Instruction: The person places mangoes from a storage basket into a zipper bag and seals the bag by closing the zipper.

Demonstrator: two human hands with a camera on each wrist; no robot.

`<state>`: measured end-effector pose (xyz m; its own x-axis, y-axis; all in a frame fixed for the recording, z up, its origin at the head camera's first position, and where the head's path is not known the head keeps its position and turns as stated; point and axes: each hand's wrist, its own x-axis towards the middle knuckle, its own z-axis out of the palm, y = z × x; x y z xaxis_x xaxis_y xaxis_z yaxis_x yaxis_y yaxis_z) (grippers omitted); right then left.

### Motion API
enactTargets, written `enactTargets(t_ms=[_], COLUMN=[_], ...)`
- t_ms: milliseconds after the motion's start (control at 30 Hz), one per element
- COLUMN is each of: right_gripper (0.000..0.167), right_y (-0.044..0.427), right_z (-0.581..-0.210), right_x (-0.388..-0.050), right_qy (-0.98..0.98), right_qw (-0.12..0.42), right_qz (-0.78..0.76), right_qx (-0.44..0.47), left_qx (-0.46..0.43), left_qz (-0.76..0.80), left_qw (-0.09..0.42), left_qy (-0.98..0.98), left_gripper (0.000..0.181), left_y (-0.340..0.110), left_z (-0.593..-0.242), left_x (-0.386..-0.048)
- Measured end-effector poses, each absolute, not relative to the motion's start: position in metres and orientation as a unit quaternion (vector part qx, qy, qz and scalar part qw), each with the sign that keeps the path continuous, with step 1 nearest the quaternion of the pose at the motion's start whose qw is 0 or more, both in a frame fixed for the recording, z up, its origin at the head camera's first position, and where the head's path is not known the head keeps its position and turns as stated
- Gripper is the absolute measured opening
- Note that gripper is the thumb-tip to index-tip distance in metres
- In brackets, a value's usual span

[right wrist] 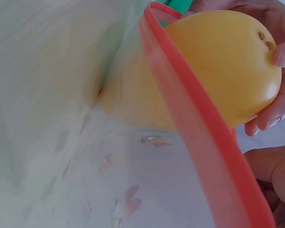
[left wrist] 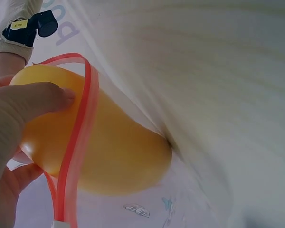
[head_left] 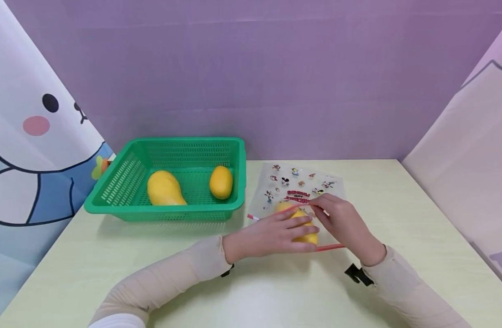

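A clear zip bag printed with cartoon figures lies on the table, its mouth edged by a red strip. My left hand grips the thick end of a yellow mango, fingers on top in the head view. The mango's narrow end is inside the bag, past the red strip; its thick end sticks out of the mouth. My right hand pinches the far red edge between thumb and fingers, and the mouth stands apart around the fruit. A white slider shows on the strip in the left wrist view.
A green plastic basket stands at the back left, holding a larger mango and a smaller oval yellow fruit. A purple cloth wall closes off the back of the pale table.
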<state>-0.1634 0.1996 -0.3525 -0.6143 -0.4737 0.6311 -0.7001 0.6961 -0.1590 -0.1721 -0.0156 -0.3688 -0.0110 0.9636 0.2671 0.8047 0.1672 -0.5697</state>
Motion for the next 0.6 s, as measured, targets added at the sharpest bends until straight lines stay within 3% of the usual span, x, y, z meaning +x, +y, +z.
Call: enactTargets(t_ms=[400,600], right_gripper=[0.020,0.020], right_y=[0.199,0.198], right_z=[-0.351,-0.351], right_x=[-0.163,-0.162], right_qy=[-0.879,-0.882], right_qw=[0.280,0.276], right_qz=[0.204,0.208], right_qx=[0.328,0.321], left_qx=[-0.603,-0.584], left_qz=[0.140,0.124], left_qw=[0.351,0.306], left_qy=[-0.703,-0.742], left_gripper=[0.030,0.033], left_y=[-0.007,-0.004], left_z=[-0.375,-0.376], left_x=[-0.176,-0.172])
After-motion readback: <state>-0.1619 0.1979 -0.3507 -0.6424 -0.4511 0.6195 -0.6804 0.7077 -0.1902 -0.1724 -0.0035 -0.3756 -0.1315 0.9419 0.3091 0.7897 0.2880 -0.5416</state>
